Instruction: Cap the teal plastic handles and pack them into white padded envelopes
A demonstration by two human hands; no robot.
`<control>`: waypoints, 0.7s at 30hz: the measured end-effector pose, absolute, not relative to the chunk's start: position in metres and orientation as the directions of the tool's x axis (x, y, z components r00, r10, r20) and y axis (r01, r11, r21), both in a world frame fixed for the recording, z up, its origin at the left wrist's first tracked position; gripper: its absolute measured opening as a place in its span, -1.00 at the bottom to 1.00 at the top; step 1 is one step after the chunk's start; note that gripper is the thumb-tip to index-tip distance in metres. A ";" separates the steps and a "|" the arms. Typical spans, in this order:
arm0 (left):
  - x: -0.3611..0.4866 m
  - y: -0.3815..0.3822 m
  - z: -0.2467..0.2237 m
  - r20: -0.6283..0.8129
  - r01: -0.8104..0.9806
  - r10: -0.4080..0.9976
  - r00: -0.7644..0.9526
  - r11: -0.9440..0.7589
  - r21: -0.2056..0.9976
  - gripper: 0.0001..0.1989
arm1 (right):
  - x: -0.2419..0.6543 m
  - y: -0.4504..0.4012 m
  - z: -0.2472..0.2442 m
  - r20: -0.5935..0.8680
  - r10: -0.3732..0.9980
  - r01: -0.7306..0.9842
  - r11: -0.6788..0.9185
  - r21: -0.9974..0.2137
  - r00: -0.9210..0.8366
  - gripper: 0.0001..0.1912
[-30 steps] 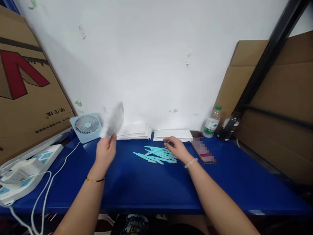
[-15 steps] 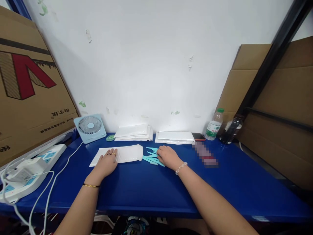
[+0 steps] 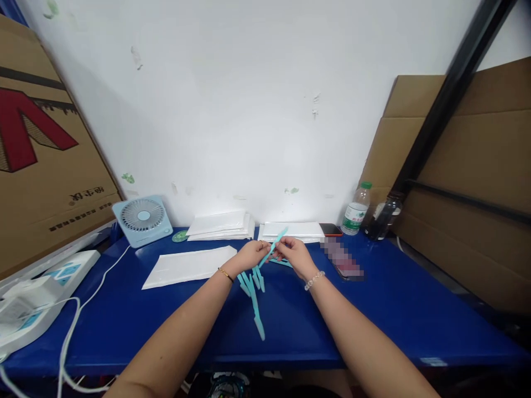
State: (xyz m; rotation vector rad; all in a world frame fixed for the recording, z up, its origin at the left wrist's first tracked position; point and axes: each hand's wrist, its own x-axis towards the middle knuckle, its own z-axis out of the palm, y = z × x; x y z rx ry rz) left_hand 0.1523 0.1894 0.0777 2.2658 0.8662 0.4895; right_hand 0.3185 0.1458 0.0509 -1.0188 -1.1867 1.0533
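My left hand and my right hand are close together over the middle of the blue table, fingers closed. Between them both pinch a slim turquoise stick, tilted up to the right. Several more turquoise sticks hang or lie below my left hand; which of them it grips is hard to tell. Another few lie behind my right hand. Left of my hands, a white envelope rests flat on the table, untouched.
Two stacks of white envelopes lie by the wall. A blue fan and a power strip are at left. A phone, a water bottle, a dark bottle and a pixelated item are at right.
My left hand has left the white envelope and moved right to meet my right hand. The turquoise sticks have been picked up in part, one raised between my hands. The view has shifted slightly.
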 end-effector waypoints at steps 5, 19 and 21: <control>0.146 0.206 0.076 0.221 0.489 0.713 0.666 -0.641 0.592 -0.63 | 0.340 0.153 0.054 0.176 0.974 -0.164 0.198 -0.966 0.142 -0.66; 0.149 0.228 0.051 0.300 0.718 0.756 0.582 -0.650 0.246 -0.76 | 0.367 0.159 0.037 0.330 0.941 0.872 0.097 -0.480 0.077 -0.85; 0.146 0.227 0.052 0.273 0.695 0.733 0.623 -0.679 0.235 -0.78 | 0.357 0.159 0.038 0.305 0.951 0.895 0.096 -0.435 0.047 -0.84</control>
